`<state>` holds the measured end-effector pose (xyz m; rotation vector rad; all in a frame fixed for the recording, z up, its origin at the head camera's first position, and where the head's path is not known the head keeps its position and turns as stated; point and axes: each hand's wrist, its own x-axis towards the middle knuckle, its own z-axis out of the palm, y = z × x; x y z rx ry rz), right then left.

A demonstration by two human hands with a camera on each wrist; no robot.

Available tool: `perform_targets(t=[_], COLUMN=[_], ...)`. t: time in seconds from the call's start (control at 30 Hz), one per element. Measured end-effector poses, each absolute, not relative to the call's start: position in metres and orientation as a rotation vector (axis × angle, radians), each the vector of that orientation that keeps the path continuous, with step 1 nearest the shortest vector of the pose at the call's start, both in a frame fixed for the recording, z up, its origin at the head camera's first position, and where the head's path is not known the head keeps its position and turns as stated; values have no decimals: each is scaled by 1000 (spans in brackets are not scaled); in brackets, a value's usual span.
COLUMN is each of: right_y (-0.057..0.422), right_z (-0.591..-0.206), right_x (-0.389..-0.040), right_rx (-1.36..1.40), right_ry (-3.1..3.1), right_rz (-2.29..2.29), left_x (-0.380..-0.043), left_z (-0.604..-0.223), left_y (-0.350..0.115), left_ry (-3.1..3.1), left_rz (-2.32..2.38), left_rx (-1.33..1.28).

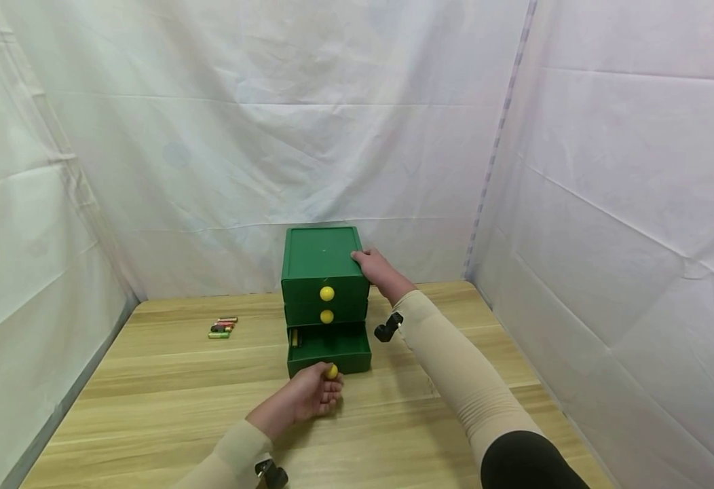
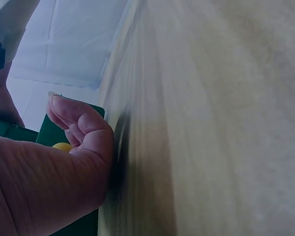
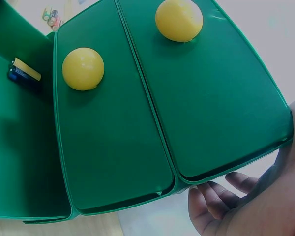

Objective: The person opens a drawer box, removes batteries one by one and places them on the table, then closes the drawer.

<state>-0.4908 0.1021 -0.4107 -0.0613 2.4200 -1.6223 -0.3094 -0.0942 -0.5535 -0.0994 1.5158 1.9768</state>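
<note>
A green three-drawer box (image 1: 323, 252) with round yellow knobs stands on the table, its bottom drawer (image 1: 339, 363) pulled out and the upper two closed. My left hand (image 1: 311, 394) pinches the yellow knob (image 1: 331, 371) of that bottom drawer, fingers curled close over the tabletop. With my right hand (image 1: 381, 269) I grip the top right edge of the box, thumb on top and fingers down the side wall. Inside the open drawer, a yellow battery (image 3: 27, 69) and a dark battery (image 3: 23, 78) lie side by side in the far left corner.
Several loose batteries (image 1: 222, 327) lie in a small row on the wooden table (image 1: 180, 394), left of the box. White curtains (image 1: 271, 136) hang behind the table and along both sides.
</note>
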Motion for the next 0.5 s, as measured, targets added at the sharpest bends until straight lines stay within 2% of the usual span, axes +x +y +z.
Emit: perform_targets(t=[0.5], right_y=[102], right_z=[-411], right_x=[-491], right_rx=[-49], right_ry=[2437], right_rz=[-1614], left_x=[-295], left_z=[-554], left_y=[-98], left_ry=[1530], left_rz=[1928], left_rx=[-87])
